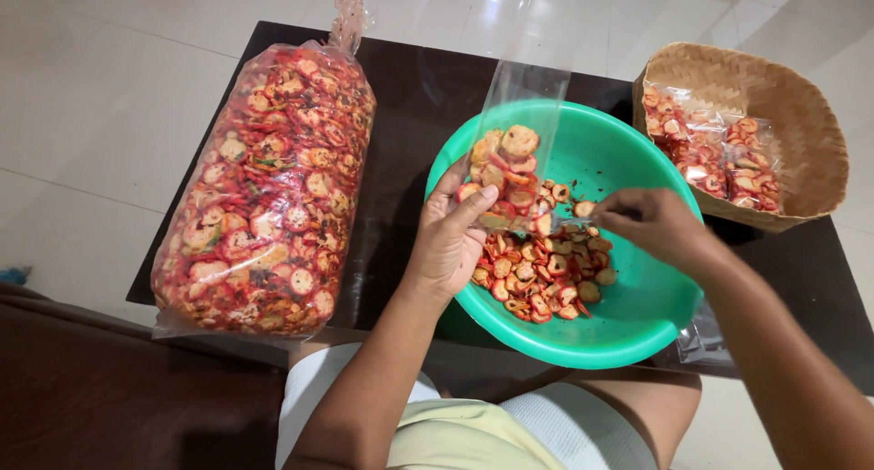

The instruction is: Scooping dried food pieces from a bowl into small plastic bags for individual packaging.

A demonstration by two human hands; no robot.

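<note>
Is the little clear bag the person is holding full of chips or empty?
Partly full. The small clear bag, held by the left hand, has chips in its lower part; its upper part is empty.

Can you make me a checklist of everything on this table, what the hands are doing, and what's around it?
Surface: dark brown wooden table, glossy.
Job's things: small clear plastic bag part-filled with red round chips, above a green plastic bowl of loose red chips.
Clutter: big clear sack of red chips lying at left; woven bamboo basket with filled small packets; empty clear bags by the bowl.
Grippers: left hand holds the small bag; right hand at its mouth.
Cables: nothing seen.
Surroundings: white tiled floor.
</note>
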